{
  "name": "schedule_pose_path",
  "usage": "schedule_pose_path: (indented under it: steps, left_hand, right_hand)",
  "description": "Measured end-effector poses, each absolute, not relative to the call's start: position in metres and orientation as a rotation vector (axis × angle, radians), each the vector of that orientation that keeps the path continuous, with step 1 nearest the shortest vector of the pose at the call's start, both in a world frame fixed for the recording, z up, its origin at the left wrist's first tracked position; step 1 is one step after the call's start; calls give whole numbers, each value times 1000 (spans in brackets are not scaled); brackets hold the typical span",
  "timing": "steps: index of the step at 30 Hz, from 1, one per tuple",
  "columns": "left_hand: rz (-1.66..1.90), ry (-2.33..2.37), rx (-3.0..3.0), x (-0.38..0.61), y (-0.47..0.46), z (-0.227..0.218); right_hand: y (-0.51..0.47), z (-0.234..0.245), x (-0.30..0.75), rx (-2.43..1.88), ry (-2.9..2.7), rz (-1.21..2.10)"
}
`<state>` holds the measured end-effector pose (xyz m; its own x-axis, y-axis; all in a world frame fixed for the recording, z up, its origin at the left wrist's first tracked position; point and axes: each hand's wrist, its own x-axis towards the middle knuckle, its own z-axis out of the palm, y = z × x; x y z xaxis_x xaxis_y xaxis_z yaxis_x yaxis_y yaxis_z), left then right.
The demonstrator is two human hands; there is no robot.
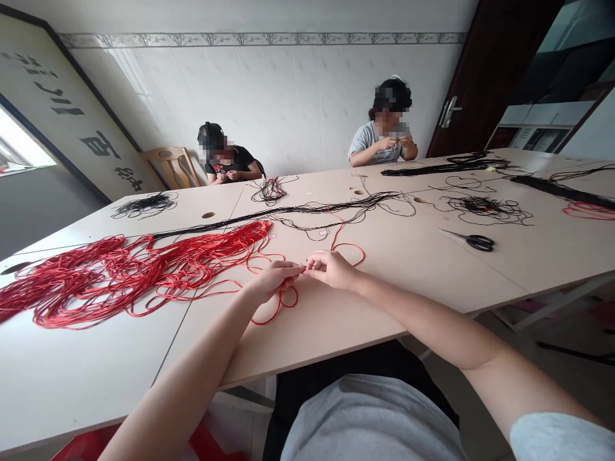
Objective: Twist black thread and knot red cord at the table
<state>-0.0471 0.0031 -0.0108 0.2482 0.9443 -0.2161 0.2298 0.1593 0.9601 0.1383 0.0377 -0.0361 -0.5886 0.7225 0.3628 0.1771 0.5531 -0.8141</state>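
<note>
A red cord [276, 314] runs between my two hands, looping down below the left one and trailing off behind the right. My left hand [278, 276] is closed, its thumb and fingertips pinching the cord just above the table. Fingertip to fingertip with it, my right hand [329, 267] pinches the same cord; the exact spot between the fingers is too small to make out. A large heap of red cords [158, 269] lies to the left of my hands. Behind them a long bundle of black cords [288, 210] stretches across the table.
Black-handled scissors [478, 242] lie at the right, near a tangle of black cord [485, 206]. More black bundles [432, 168] rest at the far right. Two people [230, 160] sit across the table [365, 320], hands raised before them. Round holes [208, 216] dot the tabletop.
</note>
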Motion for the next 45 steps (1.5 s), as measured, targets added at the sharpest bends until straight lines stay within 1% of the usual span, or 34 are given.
schedule_pose_path:
  steps: [3,4,6,8,9,10,11,13,14,17,19,25,28,32,36,38,42,43,44,45]
  left_hand:
    - [809,1268,1342,-47,5,-12]
    - [831,1278,1345,-47,6,-13]
    - [872,1292,1343,-48,9,-13]
    - [903,1296,1329,-50,11,-13]
    - [914,1298,1318,-51,12,-13]
    - [924,1300,1307,-53,13,-13]
    - [933,1303,1295,-54,13,-12]
    - [948,1302,1278,-55,12,-11]
    - [951,1295,1273,-55,11,-11]
    - [944,1256,1271,-53,8,-9]
    - [935,1230,1270,-51,6,-9]
    - [930,1190,1264,-50,5,-9]
    - [922,1177,1263,-50,5,-9]
    - [907,1157,1247,-47,5,-10]
    - [919,1159,1223,-47,6,-14]
    - [953,1167,1208,-49,8,-16]
    - [1003,1180,1178,-53,10,-18]
    - [1008,1180,1172,-53,10,-17]
    - [1010,1179,1168,-54,10,-17]
    - [1013,1177,1165,-54,10,-16]
  right_hand:
    - [42,-18,153,-718,-2134,999]
    - [43,-10,160,-682,-2179,1058]
    - [45,5,177,-442,-2359,1347]
    - [47,15,192,83,-2592,1818]
    - [48,18,198,300,-2626,1998]
    - [49,20,203,409,-2617,2106]
    - [49,20,205,381,-2581,2130]
    - [50,16,202,145,-2429,2061]
    - [49,12,197,-10,-2356,1974]
    - [44,-2,172,-551,-2183,1541]
    - [40,-13,155,-797,-2095,1268]
    - [34,-28,138,-920,-2013,930]
    - [35,-28,141,-902,-2009,867]
    - [34,-27,141,-857,-2075,955]
    - [28,-15,146,-752,-2138,1161]
    - [25,-5,154,-633,-2219,1332]
    - [19,11,171,-196,-2567,1978]
    - [19,12,173,-134,-2653,2067]
    - [20,11,174,-154,-2720,2060]
    - [21,8,173,-238,-2755,1976]
